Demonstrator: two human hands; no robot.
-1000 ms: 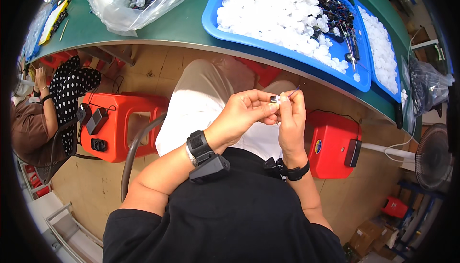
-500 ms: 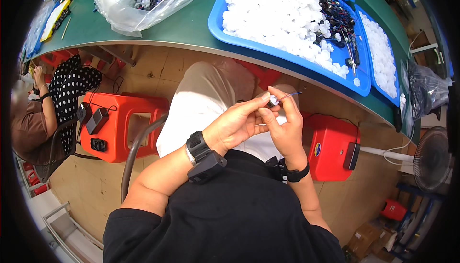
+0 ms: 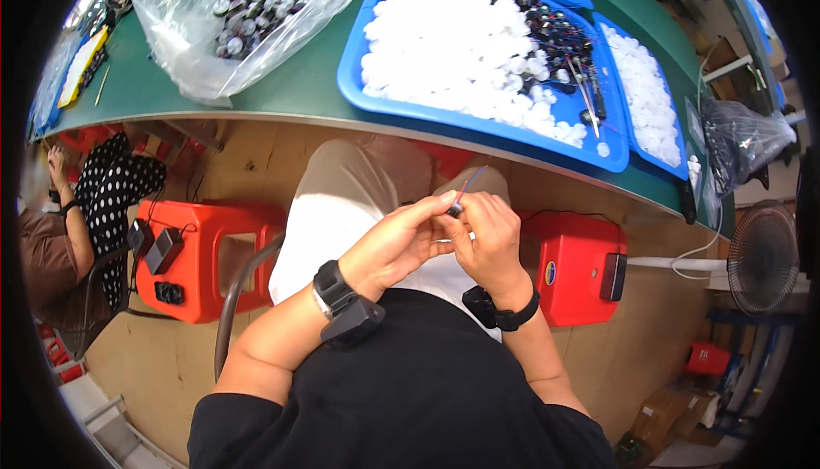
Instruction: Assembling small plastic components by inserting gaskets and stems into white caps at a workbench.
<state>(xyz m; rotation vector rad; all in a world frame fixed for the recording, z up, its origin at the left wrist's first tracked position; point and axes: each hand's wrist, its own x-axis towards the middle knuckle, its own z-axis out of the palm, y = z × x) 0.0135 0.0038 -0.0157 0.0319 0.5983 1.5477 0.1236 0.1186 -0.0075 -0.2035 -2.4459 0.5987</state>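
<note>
Above my lap, my left hand [image 3: 400,245] and my right hand [image 3: 489,243] meet at the fingertips. Pinched between them is a small motor [image 3: 455,210], a short dark cylinder with a thin red and a thin blue wire standing up from it. My left thumb and fingers press on it from the left, and my right fingers curl round it from the right. Most of the motor is hidden by the fingers. On the table ahead, a blue tray [image 3: 359,93] holds a heap of white plastic pieces [image 3: 444,42] with dark wired motors [image 3: 555,29] behind and beside them.
A clear plastic bag [image 3: 184,63] of similar motors lies on the green table [image 3: 111,97]. Tweezers [image 3: 585,97] rest in the tray. Right of it stands a second blue tray [image 3: 679,157] of white pieces. Red stools [image 3: 201,255] and a fan [image 3: 763,255] flank me; another person [image 3: 55,247] sits at left.
My right hand has turned, its fingers now folded over the motor. The wires, which pointed right, now point up. White plastic seen on the motor earlier is mostly hidden. The whole view has shifted.
</note>
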